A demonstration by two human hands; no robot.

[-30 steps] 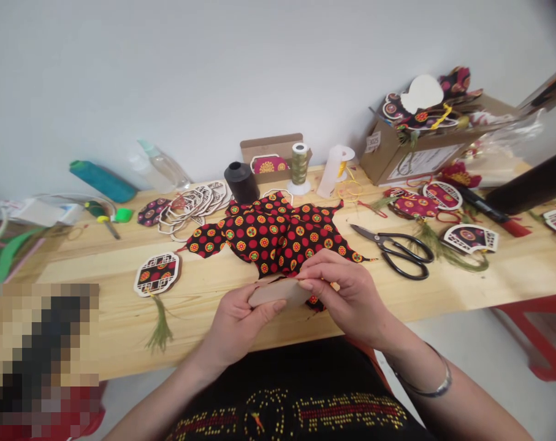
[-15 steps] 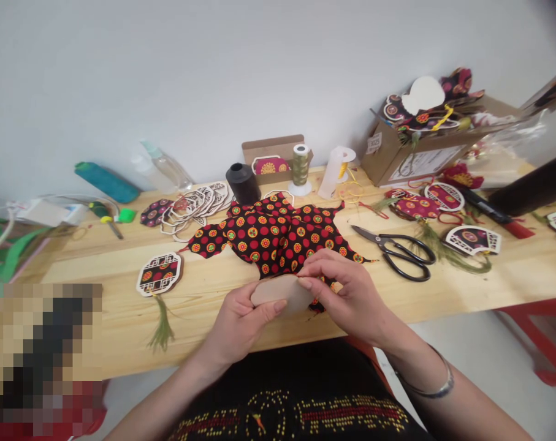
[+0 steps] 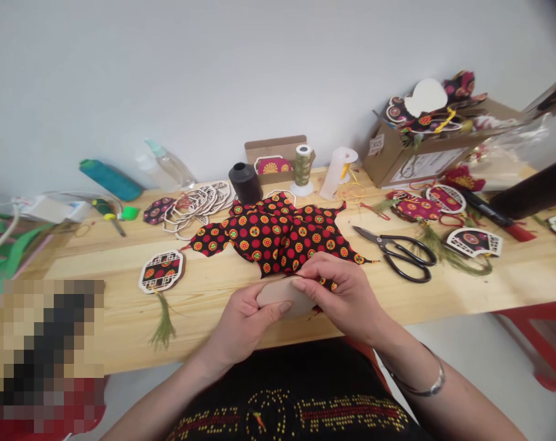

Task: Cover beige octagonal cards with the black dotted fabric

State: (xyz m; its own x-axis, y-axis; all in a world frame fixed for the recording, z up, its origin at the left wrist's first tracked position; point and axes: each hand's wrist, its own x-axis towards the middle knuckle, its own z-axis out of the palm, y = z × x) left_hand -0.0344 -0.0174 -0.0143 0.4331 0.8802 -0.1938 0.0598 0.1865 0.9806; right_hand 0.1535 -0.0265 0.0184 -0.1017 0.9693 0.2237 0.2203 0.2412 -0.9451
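My left hand (image 3: 250,317) is closed round the left end of a flat beige piece (image 3: 278,295) with rounded corners, the thumb lying on its face. At the upper right edge of this piece, my right hand (image 3: 344,295) pinches with thumb and index finger; anything thin between those fingertips is too small to make out. Behind and partly under the hands spreads a black fabric (image 3: 278,236) with red, yellow and green round motifs. Black-handled scissors (image 3: 404,252) lie to the right of it. On the left rests a framed fabric ornament (image 3: 162,271) with a green tassel.
Wooden frames (image 3: 199,208), a black thread cone (image 3: 244,182), a green thread spool (image 3: 302,168) and a yellow thread spool (image 3: 346,160) stand or lie along the wall. An overfull cardboard box (image 3: 411,156) is at the back right, with more ornaments (image 3: 473,242) before it.
Both hands hold the beige piece as before, and it appears tipped slightly differently. The whole view has shifted a little; the table's things lie where they were.
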